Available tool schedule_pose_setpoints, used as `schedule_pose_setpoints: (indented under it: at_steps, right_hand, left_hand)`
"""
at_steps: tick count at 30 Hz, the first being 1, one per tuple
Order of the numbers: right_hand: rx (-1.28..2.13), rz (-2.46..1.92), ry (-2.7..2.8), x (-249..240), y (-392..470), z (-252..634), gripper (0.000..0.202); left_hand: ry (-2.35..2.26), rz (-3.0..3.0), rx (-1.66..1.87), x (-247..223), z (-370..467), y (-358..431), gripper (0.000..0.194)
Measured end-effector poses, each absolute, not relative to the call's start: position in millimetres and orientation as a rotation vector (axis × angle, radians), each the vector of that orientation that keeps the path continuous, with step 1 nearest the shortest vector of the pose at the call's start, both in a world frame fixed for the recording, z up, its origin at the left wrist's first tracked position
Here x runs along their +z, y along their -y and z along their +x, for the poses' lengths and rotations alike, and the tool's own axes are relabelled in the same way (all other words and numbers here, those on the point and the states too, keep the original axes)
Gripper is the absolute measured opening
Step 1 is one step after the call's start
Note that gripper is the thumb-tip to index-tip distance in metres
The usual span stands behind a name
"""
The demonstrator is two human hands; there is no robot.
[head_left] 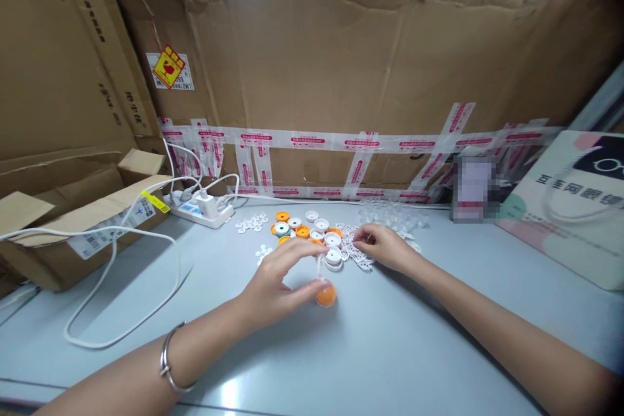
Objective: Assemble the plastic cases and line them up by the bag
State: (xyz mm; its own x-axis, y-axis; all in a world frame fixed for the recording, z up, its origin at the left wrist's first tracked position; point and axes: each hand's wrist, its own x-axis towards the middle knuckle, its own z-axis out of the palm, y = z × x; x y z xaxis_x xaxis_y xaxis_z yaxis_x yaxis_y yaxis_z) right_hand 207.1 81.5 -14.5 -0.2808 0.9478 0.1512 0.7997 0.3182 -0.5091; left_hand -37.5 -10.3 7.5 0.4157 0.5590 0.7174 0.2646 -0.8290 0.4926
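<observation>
My left hand (285, 286) is curved, its index finger and thumb gripping a small round orange piece (326, 294) with a thin white strip (320, 266) standing up from it. The orange piece is just above the grey table, beyond the thumb tip. My right hand (383, 246) has its fingertips pinched together at a pile of white lacy plastic pieces (358, 257); what lies between them is hidden. Between the hands lie several shallow round caps, among them a white cap (333, 255) and an orange cap (303, 231). A teal-rimmed cap (281, 228) is among them.
Small white discs (251, 223) and clear plastic parts (390, 213) lie farther back. At left are a power strip (207, 209), a looping white cable (178, 273) and an open carton (92, 234). A large cardboard box (312, 65) walls the back; a printed box (565, 208) stands right.
</observation>
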Motion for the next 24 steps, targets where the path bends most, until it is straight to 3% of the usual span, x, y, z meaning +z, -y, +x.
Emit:
schedule_pose_setpoints:
  at_steps: [11,18,24]
  right_hand:
    - [0.531,-1.518,2.077,17.1,-68.0,206.9,0.008]
    - [1.346,-1.153,1.776,27.5,-31.6,174.2,0.018]
    - [1.609,-1.009,1.482,21.6,-16.3,160.2,0.021]
  left_hand:
    - [-0.721,2.375,1.341,6.0,-37.9,8.7,0.037]
    - [-0.630,2.405,1.166,6.4,-34.7,11.5,0.040]
    - [-0.642,2.370,1.134,5.9,-33.6,10.5,0.037]
